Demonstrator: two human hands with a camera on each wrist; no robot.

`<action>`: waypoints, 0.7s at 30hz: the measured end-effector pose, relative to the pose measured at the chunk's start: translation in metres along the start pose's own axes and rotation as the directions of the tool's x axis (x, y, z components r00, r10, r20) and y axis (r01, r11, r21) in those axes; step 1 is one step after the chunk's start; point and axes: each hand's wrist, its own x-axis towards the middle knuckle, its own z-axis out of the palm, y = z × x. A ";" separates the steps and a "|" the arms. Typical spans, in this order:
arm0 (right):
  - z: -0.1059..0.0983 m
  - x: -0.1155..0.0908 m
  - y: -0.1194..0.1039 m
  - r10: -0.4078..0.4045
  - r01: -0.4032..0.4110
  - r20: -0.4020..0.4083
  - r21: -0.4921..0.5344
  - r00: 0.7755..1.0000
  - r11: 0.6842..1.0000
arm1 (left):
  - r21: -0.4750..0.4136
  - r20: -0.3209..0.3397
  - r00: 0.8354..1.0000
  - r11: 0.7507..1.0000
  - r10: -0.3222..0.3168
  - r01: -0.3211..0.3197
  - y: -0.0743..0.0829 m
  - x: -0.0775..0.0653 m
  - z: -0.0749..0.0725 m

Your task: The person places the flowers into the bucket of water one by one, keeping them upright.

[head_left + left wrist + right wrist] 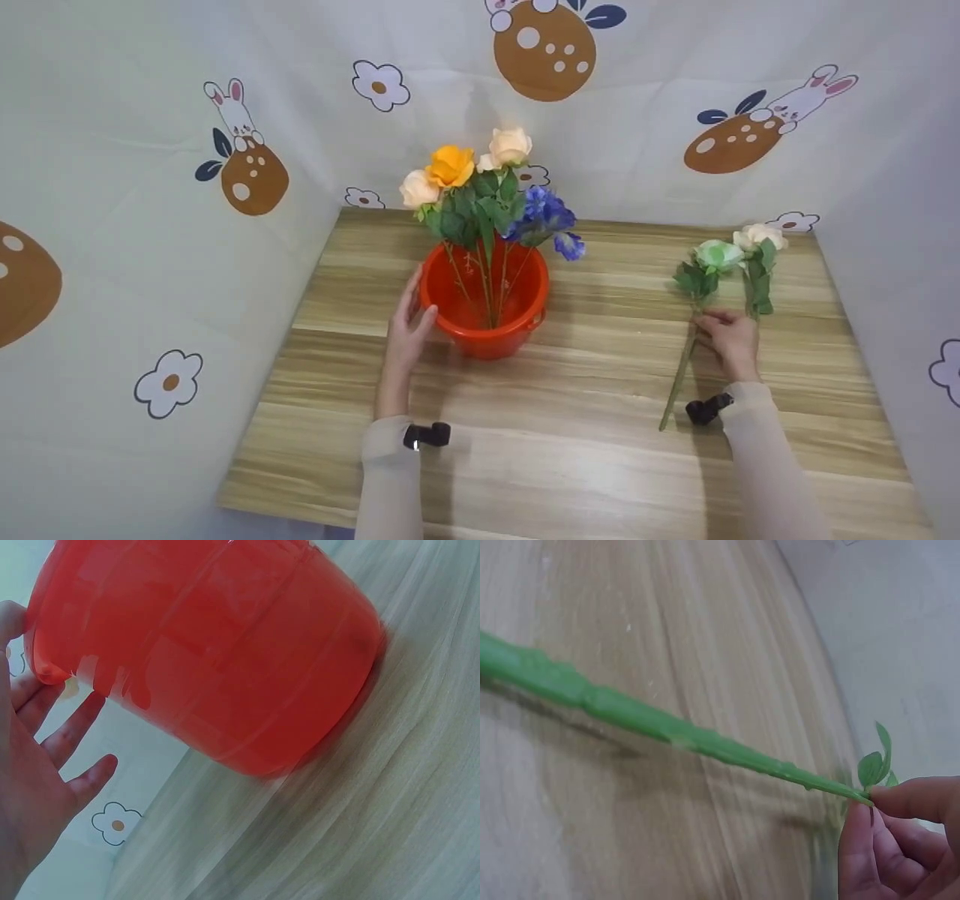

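Observation:
A red bucket [489,341] stands on the wooden table, holding two cream roses [510,147], an orange rose [451,166] and blue-purple flowers [546,214]. My left hand [409,334] touches the bucket's left side near the rim. Its fingers [71,731] are spread and fairly straight in the left wrist view. On the right, my right hand [731,341] pinches the green stem [679,375] of a pale green artificial flower [718,256] between thumb and fingers. Seen from the right wrist, the stem [682,736] slants across, its leafy end at the fingertips. The bucket hides part of the left fingers.
A cream rose [760,238] with green leaves lies beside the pale green flower, its lower stem hidden behind the right hand. Patterned cloth [637,97] walls in the table [577,420] at the back and both sides.

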 end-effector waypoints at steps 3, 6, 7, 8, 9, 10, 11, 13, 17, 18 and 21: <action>0.001 -0.001 -0.003 0.003 -0.004 0.021 0.036 1.000 0.999 | 0.002 -0.008 1.000 1.000 0.021 -0.021 -0.008 0.000 0.000; 0.002 -0.003 -0.007 0.001 -0.003 0.028 0.048 1.000 0.999 | -0.002 -0.006 0.999 0.999 0.036 -0.036 -0.010 0.000 0.000; 0.003 -0.004 -0.008 0.002 -0.003 0.027 0.049 1.000 0.999 | -0.004 -0.005 0.999 0.999 0.040 -0.040 -0.010 -0.001 0.000; 0.003 -0.004 -0.010 0.004 -0.005 0.028 0.053 1.000 0.999 | -0.009 -0.005 0.999 0.999 0.042 -0.042 -0.010 -0.001 0.000; 0.003 -0.005 -0.011 0.008 -0.009 0.028 0.065 1.000 0.998 | -0.010 -0.004 0.999 0.999 0.045 -0.045 -0.010 -0.001 0.000; 0.004 -0.006 -0.013 0.013 -0.016 0.031 0.082 0.999 0.997 | -0.006 -0.005 0.999 0.999 0.045 -0.045 -0.010 -0.001 0.000; 0.004 -0.006 -0.015 0.019 -0.022 0.033 0.096 0.999 0.995 | -0.004 -0.004 0.999 0.999 0.045 -0.045 -0.010 0.000 0.000; 0.005 -0.008 -0.019 0.029 -0.034 0.042 0.139 0.999 0.990 | -0.003 -0.003 0.999 0.999 0.046 -0.046 -0.011 0.001 0.000; 0.007 -0.013 -0.029 0.024 -0.034 0.051 0.210 0.998 0.977 | -0.015 0.004 0.999 0.999 0.033 -0.033 -0.007 0.001 0.000; 0.007 -0.014 -0.031 0.016 -0.026 0.047 0.223 0.999 0.974 | -0.020 0.007 1.000 0.999 0.031 -0.031 -0.003 0.000 0.000; 0.010 -0.017 -0.037 -0.005 -0.006 0.040 0.256 0.999 0.967 | -0.023 0.012 0.999 0.999 0.030 -0.030 0.006 -0.001 0.001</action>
